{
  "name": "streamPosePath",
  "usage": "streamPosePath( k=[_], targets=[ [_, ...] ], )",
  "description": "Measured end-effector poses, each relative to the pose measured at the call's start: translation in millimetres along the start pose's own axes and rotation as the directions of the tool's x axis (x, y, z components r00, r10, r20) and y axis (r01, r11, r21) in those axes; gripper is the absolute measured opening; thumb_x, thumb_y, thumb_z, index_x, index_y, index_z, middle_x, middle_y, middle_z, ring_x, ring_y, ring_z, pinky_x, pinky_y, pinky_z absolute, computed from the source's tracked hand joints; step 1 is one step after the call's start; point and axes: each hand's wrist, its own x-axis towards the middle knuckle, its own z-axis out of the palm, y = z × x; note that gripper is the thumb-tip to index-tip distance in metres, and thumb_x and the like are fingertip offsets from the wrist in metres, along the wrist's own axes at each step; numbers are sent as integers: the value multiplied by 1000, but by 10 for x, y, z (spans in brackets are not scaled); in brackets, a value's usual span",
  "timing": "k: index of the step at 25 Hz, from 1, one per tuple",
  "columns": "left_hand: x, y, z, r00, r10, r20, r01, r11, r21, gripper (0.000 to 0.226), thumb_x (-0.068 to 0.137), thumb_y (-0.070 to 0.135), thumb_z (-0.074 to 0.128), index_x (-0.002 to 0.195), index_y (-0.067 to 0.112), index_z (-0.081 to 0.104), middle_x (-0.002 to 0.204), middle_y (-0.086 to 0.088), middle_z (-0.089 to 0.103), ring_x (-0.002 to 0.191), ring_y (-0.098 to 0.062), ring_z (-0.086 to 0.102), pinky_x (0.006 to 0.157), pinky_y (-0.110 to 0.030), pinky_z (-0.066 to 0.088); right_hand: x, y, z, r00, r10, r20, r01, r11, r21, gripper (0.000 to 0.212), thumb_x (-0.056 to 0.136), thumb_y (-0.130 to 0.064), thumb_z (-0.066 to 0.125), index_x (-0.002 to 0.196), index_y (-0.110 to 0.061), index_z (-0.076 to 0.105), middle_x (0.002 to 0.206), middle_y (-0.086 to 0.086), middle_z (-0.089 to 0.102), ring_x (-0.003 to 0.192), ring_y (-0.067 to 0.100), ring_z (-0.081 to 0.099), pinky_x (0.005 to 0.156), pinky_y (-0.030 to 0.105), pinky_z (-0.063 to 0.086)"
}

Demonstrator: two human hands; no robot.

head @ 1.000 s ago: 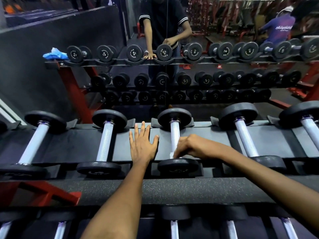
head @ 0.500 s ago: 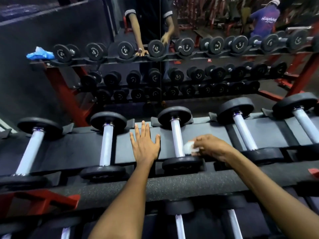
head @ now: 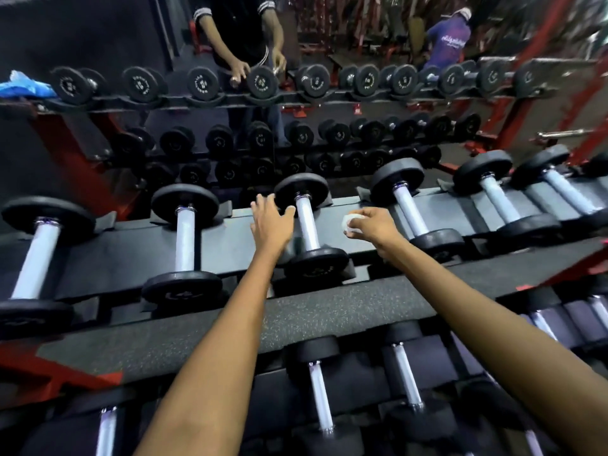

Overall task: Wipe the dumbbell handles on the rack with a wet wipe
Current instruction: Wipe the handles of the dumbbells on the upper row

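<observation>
Several dumbbells with pale handles and black ends lie across the top shelf of the rack (head: 131, 258). The middle dumbbell (head: 306, 225) is between my hands. My left hand (head: 271, 222) lies on the shelf just left of its handle, fingers spread and reaching toward its far black end. My right hand (head: 370, 223) is lifted off to the right of that handle and pinches a balled white wet wipe (head: 349, 222). The neighbouring dumbbell (head: 409, 209) is just right of this hand.
A mirror behind the rack reflects the dumbbell rows, my own reflection (head: 243, 37) and another person (head: 449, 41) in a purple shirt. A blue cloth (head: 24, 85) shows at the far left. A speckled padded rail (head: 296, 320) fronts the shelf, with more dumbbells (head: 317, 383) on a lower tier.
My right hand with the wipe has come off the middle handle and moved right and up. My left hand slid farther up the shelf toward the far end. The camera swung left.
</observation>
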Motion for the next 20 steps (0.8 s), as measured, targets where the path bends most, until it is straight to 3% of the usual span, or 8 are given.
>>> streamPosePath(
  k=[3,5,7,11,15,20],
  targets=[
    [-187,562,162,979,181,-92,-190,977,-97,41,95,28,53,132,9,52,144,-9,45,135,-27,39,109,-43,34,-38,-133,-301,997,-41,-69,37,998,-45,20,80,10,54,95,1,62,86,15,59,59,17,55,48,16,53],
    [-273,841,372,966,227,-125,-235,971,-49,34,94,25,54,123,9,57,135,-8,52,129,-26,44,105,-41,37,-18,-205,-534,994,-85,-65,83,996,-35,22,79,12,51,96,5,63,74,11,57,56,15,52,46,14,50],
    [-306,1003,602,969,218,-116,-219,976,11,39,95,26,53,130,9,53,140,-8,49,133,-25,41,107,-39,34,57,-233,-745,990,-118,-77,115,993,-40,22,76,12,52,91,3,65,69,9,56,59,17,52,48,17,52],
    [-269,1057,1241,983,172,-59,-160,972,173,46,96,27,51,139,9,45,150,-8,40,140,-24,32,112,-39,29,386,-128,-1261,993,-104,-60,100,993,-65,21,75,7,56,82,-10,65,79,11,61,70,22,59,74,37,57],
    [-179,909,1654,985,157,-71,-127,940,318,49,98,29,46,142,6,39,150,-14,38,140,-28,30,115,-43,24,776,83,-1702,996,-69,62,71,997,-43,23,78,8,52,73,-12,62,74,8,60,59,18,58,63,28,56],
    [-150,743,1884,980,176,-88,-113,869,482,61,101,35,41,153,9,22,161,-8,20,149,-19,12,121,-35,1,1177,399,-1948,981,7,193,9,997,-80,25,74,3,58,66,-19,64,74,6,64,68,23,61,76,43,57]
  ],
)
